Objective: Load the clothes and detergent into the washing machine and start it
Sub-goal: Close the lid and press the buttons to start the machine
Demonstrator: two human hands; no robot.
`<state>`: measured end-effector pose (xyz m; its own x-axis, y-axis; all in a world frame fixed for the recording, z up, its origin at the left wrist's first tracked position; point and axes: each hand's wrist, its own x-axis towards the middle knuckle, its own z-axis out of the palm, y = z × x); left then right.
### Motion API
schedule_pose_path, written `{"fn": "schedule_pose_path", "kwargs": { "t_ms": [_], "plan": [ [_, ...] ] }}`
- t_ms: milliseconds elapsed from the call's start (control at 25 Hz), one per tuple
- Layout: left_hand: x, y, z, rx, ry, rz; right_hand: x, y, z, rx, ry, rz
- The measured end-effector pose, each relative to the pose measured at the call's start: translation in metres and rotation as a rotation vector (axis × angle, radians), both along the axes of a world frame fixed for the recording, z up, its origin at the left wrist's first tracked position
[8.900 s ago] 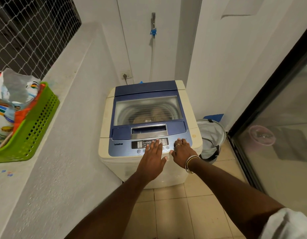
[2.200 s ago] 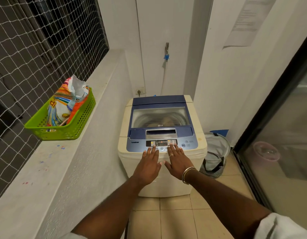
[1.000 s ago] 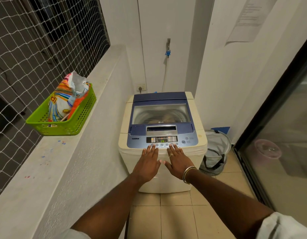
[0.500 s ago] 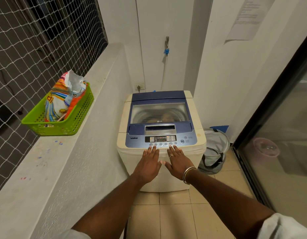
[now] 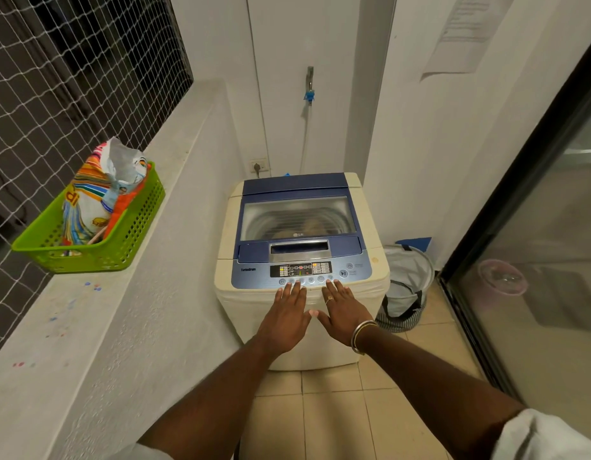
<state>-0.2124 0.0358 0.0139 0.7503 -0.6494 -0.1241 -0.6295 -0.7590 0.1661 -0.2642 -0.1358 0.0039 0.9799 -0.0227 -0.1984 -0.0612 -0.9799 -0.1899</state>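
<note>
A cream top-loading washing machine (image 5: 370,283) with a blue lid stands against the far wall. Its lid (image 5: 299,215) is shut, and clothes show dimly through the clear window. The control panel (image 5: 300,270) has lit indicators. My left hand (image 5: 286,315) and my right hand (image 5: 342,308) lie flat, side by side, at the machine's front edge, fingers straight, fingertips at the row of round buttons. A colourful detergent bag (image 5: 101,190) stands open in a green basket (image 5: 134,234) on the ledge at the left.
A grey laundry hamper (image 5: 408,287) sits on the tiled floor right of the machine. A dark-framed glass sliding door (image 5: 506,207) runs along the right. Netting (image 5: 55,78) covers the opening above the left ledge. A tap (image 5: 309,83) and hose hang on the wall behind.
Over the last second both hands have stayed flat at the panel's front edge. Earlier my right hand was further right on the panel; the camera has since drawn back.
</note>
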Motion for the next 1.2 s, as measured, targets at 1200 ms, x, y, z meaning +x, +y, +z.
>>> {"fn": "schedule_pose_path", "kwargs": {
  "t_ms": [1200],
  "plan": [
    [0.046, -0.053, -0.026, -0.109, -0.007, -0.089, 0.047, -0.046, -0.028, -0.013, 0.156, -0.128]
  ]
}}
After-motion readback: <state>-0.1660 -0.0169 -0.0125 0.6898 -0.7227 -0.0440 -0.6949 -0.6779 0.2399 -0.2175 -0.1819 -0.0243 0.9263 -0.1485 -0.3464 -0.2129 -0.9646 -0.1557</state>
